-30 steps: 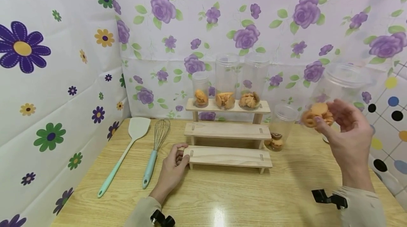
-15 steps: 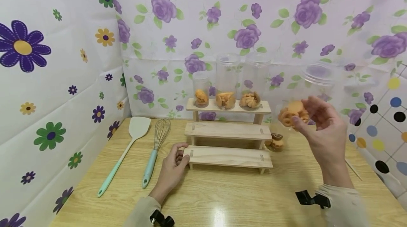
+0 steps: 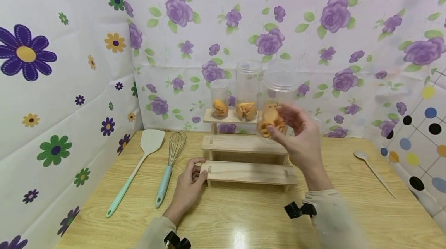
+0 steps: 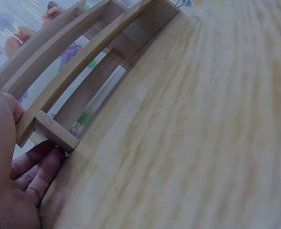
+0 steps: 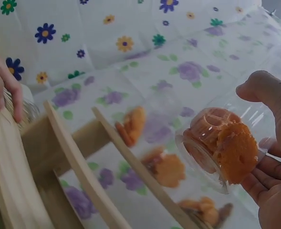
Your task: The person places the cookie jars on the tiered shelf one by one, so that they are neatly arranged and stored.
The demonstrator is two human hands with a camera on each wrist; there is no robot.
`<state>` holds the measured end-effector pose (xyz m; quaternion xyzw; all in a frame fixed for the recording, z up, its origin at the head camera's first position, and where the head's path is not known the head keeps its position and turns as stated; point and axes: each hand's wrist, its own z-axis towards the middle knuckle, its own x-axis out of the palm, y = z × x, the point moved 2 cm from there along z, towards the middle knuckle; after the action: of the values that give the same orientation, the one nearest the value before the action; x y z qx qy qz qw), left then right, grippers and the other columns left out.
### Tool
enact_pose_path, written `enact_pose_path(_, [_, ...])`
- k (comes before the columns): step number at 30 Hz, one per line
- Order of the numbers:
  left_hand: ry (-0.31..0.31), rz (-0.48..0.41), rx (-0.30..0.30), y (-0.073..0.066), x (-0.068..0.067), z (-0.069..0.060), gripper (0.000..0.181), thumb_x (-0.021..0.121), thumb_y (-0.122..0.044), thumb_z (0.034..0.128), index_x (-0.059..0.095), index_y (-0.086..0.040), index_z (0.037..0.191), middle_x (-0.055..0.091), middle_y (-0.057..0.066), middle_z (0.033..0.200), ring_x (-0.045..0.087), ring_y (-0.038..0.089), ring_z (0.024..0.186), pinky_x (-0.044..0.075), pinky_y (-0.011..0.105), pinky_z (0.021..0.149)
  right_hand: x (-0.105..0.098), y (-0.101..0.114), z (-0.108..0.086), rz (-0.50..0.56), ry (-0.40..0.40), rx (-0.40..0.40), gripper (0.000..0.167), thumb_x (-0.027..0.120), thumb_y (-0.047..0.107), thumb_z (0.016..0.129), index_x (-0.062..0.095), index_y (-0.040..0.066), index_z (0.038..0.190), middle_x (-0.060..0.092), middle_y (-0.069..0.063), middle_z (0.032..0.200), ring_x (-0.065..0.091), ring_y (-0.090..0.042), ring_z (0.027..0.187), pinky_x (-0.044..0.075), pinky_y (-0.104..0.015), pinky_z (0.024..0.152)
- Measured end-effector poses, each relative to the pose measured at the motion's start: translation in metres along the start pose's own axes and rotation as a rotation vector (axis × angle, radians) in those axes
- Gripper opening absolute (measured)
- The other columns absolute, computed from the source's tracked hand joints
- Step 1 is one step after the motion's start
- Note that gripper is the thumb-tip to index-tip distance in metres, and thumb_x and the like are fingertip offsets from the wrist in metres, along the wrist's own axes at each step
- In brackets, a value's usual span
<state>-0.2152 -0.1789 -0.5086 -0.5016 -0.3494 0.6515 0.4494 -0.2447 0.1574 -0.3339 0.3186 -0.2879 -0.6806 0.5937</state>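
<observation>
My right hand grips a clear jar of round cookies in front of the right part of the three-step wooden rack. In the right wrist view, thumb and fingers curl round the jar, which is tilted there. My left hand holds the left end of the lowest step; in the left wrist view its fingers curl under that end. On the top step stand a small cookie jar and a tall one; a third is mostly hidden behind the held jar.
Left of the rack lie a pale spatula and a whisk with a blue-green handle. A spoon lies at the right of the wooden table. Behind my right hand, another jar is almost wholly hidden. Patterned cloths hang behind and at both sides.
My right hand has carried the cookie jar leftward, from the right side to in front of the rack's upper steps. The spoon has come into full view. My left hand stays on the rack.
</observation>
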Motion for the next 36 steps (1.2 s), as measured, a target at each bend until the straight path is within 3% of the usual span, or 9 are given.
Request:
enact_pose_path(8, [-0.005, -0.005, 0.007, -0.001, -0.001, -0.001, 0.035, 0.066, -0.016, 0.1121, 0.062, -0.019, 0.147, 0.072, 0.005, 0.107, 0.065, 0.016, 0.087, 0.053, 0.026, 0.076, 0.051, -0.008, 0.002, 0.073, 0.052, 0.024, 0.067, 0.093, -0.002, 0.086, 0.063, -0.003, 0.146, 0.071, -0.013, 0.138, 0.068, -0.024, 0.124, 0.053, -0.028, 0.110])
enact_pose_path(15, [-0.006, -0.003, 0.000, 0.000, -0.001, -0.001, 0.035, 0.066, -0.016, 0.1124, 0.062, -0.019, 0.147, 0.072, 0.003, 0.107, 0.066, 0.017, 0.086, 0.053, 0.026, 0.076, 0.087, -0.015, 0.001, 0.119, 0.095, 0.067, 0.066, 0.094, 0.004, 0.090, 0.062, -0.002, 0.147, 0.071, -0.011, 0.139, 0.068, -0.026, 0.128, 0.052, -0.039, 0.116])
enact_pose_path(27, [-0.003, -0.023, 0.030, 0.001, -0.001, 0.000, 0.035, 0.067, -0.018, 0.1129, 0.063, -0.019, 0.147, 0.073, 0.005, 0.108, 0.067, 0.016, 0.088, 0.054, 0.026, 0.076, 0.125, -0.033, -0.001, 0.131, 0.094, 0.134, 0.068, 0.097, 0.015, 0.089, 0.065, 0.003, 0.148, 0.071, -0.009, 0.141, 0.068, -0.025, 0.131, 0.052, -0.042, 0.117])
enact_pose_path(31, [-0.006, -0.033, 0.042, 0.000, -0.001, -0.001, 0.034, 0.067, -0.019, 0.1129, 0.063, -0.018, 0.146, 0.073, 0.006, 0.107, 0.067, 0.016, 0.087, 0.054, 0.026, 0.076, 0.134, -0.040, -0.003, 0.144, 0.088, 0.162, 0.069, 0.098, 0.013, 0.088, 0.064, 0.000, 0.147, 0.071, -0.011, 0.140, 0.069, -0.027, 0.131, 0.053, -0.045, 0.115])
enact_pose_path(36, [-0.006, -0.038, 0.042, -0.001, -0.001, 0.000, 0.034, 0.067, -0.019, 0.1130, 0.064, -0.019, 0.146, 0.073, 0.006, 0.107, 0.067, 0.016, 0.087, 0.054, 0.026, 0.075, 0.141, -0.047, -0.007, 0.150, 0.086, 0.218, 0.070, 0.098, 0.016, 0.088, 0.065, 0.003, 0.148, 0.071, -0.009, 0.140, 0.069, -0.026, 0.132, 0.054, -0.047, 0.115])
